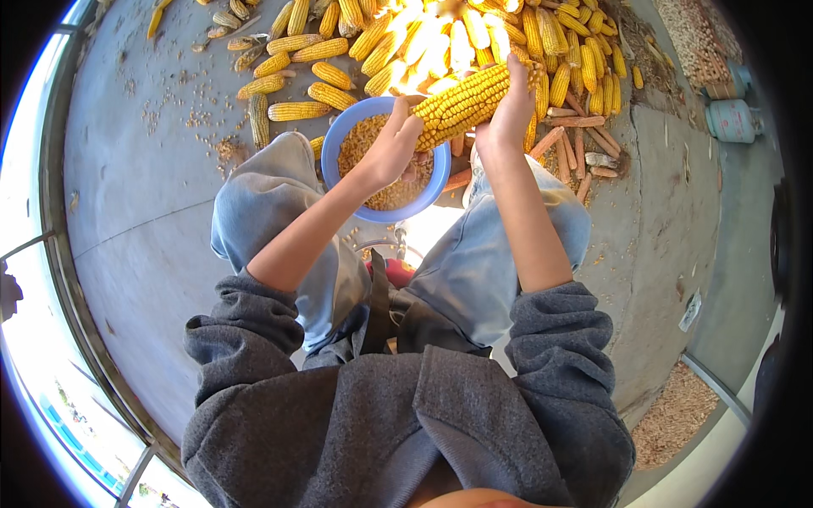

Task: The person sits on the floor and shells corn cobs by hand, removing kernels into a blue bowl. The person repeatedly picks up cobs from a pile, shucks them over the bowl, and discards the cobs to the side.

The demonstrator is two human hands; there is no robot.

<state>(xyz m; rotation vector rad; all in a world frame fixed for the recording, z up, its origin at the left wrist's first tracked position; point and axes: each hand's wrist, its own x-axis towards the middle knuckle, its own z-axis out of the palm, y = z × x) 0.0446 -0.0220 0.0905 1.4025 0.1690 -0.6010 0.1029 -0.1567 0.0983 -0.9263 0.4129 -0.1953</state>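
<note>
A yellow ear of corn is held in both hands, tilted up to the right. Around its lower left end my left hand is closed, over a blue plastic basin. My right hand grips the upper right end, its thumb along the ear. Loose corn kernels lie in the basin, which stands between my knees. Part of its contents is hidden by my left hand and wrist.
Ahead is a heap of corn ears, partly washed out by glare. Stripped cobs lie to the right. Scattered kernels dot the concrete floor. A gas cylinder stands at the far right, and a glazed frame runs along the left.
</note>
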